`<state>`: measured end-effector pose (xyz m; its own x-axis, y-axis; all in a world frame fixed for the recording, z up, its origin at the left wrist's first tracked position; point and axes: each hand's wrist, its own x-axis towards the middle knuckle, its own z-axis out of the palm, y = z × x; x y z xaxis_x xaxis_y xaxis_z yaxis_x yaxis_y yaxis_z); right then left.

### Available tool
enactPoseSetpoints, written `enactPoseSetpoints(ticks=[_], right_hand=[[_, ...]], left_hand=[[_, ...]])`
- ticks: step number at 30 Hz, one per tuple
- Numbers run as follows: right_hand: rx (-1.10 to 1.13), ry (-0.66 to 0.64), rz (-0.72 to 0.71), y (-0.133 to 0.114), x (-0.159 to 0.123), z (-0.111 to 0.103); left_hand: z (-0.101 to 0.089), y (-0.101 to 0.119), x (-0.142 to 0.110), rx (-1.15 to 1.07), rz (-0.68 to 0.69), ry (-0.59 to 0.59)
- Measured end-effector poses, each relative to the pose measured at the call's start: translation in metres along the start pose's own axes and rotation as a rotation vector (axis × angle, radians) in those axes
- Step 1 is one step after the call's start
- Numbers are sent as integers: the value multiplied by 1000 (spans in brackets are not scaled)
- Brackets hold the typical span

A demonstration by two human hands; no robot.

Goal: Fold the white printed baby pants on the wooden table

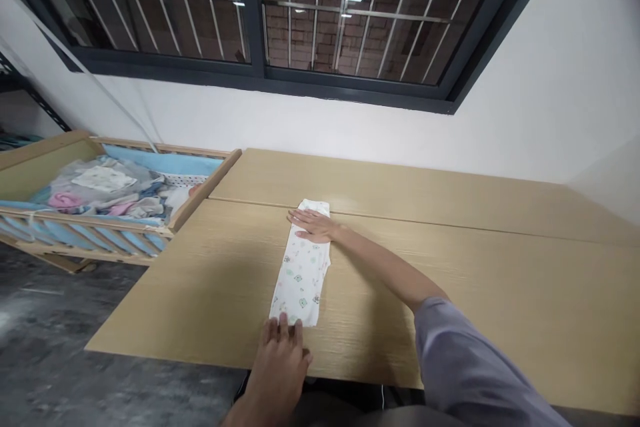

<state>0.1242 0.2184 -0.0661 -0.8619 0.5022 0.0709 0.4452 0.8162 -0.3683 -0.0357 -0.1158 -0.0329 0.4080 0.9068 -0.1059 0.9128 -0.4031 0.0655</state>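
On the far left a wooden cot (pixel 205 188) is standing with a heap of clothes (pixel 107 190) lying inside it; no label on them is readable from here; next along, the person's left hand (pixel 280 353) is resting on the near end of a white baby garment (pixel 300 273), its fingers loosely spread and pressing down, not pinching; the garment is lying lengthwise on a wooden table (pixel 500 293), folded into a long narrow strip and dotted with small green and pink prints; it looks light, soft and limp, so it would likely sag if lifted by one point and is best taken at both ends together; no brand or writing is showing on it; the right hand (pixel 313 225) is lying flat and spread across the far end, reaching out from a grey sleeve (pixel 465 360) on the right, while a barred window (pixel 255 13) is looking onto brick above the table.
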Motion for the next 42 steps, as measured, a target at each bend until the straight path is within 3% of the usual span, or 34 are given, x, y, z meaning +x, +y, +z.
enactPoseSetpoints(ticks=[7,14,17,21,24,27,32,36,39,42], right_hand=[[-4,7,73,37,13,-18],[-105,79,113,28,9,-32],[-122,182,108,-1,-5,-32],[-107,296,50,-69,-47,-25],[18,248,-50,-126,-90,-11],[35,173,-124,-170,-131,8],[-8,190,-15,-216,-179,42],[-24,270,52,-240,-200,70],[-86,388,32,-250,-207,91],[-131,519,-10,-255,-210,101]], left_hand=[[5,-1,2,-5,-18,25],[-5,0,0,19,-29,-11],[-10,-5,0,9,-30,12],[-13,-21,4,-16,-1,212],[-10,-37,8,-51,39,368],[-2,-49,7,-86,114,415],[8,-42,-7,-104,149,280],[1,-22,-17,-99,120,76],[-6,-16,-18,-101,134,-37],[-7,-17,-19,-156,185,-78]])
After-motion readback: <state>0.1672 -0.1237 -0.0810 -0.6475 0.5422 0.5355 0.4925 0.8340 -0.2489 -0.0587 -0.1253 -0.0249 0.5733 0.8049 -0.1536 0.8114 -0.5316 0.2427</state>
